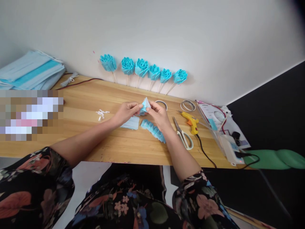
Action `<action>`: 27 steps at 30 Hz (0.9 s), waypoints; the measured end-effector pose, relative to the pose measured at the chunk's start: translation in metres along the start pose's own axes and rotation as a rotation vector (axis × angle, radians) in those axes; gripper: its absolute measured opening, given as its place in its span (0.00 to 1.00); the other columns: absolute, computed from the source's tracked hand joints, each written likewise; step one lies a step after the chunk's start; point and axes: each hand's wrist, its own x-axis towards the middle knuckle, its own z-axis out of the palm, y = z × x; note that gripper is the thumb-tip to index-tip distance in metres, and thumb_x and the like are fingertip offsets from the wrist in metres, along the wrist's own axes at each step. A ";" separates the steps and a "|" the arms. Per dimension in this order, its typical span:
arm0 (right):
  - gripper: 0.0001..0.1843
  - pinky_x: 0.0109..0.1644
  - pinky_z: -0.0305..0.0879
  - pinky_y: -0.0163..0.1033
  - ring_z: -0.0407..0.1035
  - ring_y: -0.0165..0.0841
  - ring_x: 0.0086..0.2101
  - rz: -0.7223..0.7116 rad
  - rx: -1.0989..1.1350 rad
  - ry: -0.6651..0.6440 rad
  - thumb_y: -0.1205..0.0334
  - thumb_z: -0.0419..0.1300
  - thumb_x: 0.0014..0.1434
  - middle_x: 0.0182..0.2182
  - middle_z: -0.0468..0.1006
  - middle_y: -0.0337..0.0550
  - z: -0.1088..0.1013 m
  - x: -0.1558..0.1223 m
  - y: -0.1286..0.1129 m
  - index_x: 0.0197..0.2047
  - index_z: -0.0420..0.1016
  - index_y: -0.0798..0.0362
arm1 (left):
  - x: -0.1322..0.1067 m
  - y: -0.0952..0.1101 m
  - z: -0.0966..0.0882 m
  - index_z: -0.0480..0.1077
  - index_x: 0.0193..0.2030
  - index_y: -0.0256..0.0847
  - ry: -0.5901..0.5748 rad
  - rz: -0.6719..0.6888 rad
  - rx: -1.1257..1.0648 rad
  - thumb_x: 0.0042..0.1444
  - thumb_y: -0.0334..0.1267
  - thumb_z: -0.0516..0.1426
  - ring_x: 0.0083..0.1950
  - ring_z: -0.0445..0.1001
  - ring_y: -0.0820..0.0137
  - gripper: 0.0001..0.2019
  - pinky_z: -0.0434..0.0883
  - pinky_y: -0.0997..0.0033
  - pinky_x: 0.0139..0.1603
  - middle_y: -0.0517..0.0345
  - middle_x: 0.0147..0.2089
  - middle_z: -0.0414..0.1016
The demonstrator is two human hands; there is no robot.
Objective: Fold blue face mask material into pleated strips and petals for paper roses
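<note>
Between my two hands is a small folded piece of light blue mask fabric (145,106), its pointed tip facing up. My left hand (128,112) pinches its left side with thumb and fingers. On the other side my right hand (157,114) grips the lower right edge the same way. Beneath the hands lies a stack of flat light blue fabric pieces (131,122). To its right, a row of overlapping folded blue pieces (153,131) runs beside my right wrist. White-handled scissors (182,135) rest just right of my right forearm.
Several blue fabric roses (142,68) on sticks lean against the wall. A yellow glue gun (191,122), tape rolls (188,106) and a white power strip (230,149) are on the right. Small white bits (101,114) lie left; stacked face masks (30,71) fill the far left corner.
</note>
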 end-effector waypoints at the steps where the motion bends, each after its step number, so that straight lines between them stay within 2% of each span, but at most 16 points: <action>1: 0.25 0.47 0.75 0.44 0.74 0.38 0.47 0.000 -0.001 0.004 0.49 0.66 0.53 0.47 0.82 0.42 0.000 0.000 0.001 0.53 0.78 0.48 | 0.000 0.000 0.000 0.68 0.23 0.38 -0.001 0.003 -0.005 0.59 0.52 0.57 0.27 0.64 0.74 0.21 0.62 0.72 0.30 0.59 0.24 0.68; 9: 0.26 0.48 0.75 0.44 0.75 0.39 0.47 0.006 0.043 0.004 0.48 0.69 0.50 0.48 0.82 0.42 0.001 0.000 0.000 0.51 0.79 0.48 | 0.000 -0.003 0.002 0.67 0.22 0.39 0.011 0.011 -0.009 0.58 0.54 0.58 0.26 0.63 0.74 0.22 0.61 0.72 0.29 0.60 0.22 0.66; 17: 0.28 0.50 0.76 0.45 0.75 0.40 0.48 0.020 0.048 -0.003 0.45 0.70 0.49 0.47 0.83 0.41 0.002 -0.001 0.001 0.51 0.79 0.48 | -0.002 0.004 0.003 0.63 0.20 0.40 0.019 0.006 -0.002 0.57 0.55 0.59 0.24 0.57 0.75 0.23 0.55 0.71 0.27 0.63 0.21 0.61; 27: 0.24 0.53 0.74 0.46 0.74 0.39 0.49 0.037 0.057 -0.047 0.49 0.68 0.51 0.46 0.82 0.41 0.004 -0.003 -0.004 0.51 0.79 0.48 | -0.004 0.007 0.005 0.59 0.20 0.41 0.087 0.043 0.034 0.58 0.49 0.58 0.24 0.54 0.75 0.22 0.54 0.71 0.27 0.65 0.20 0.56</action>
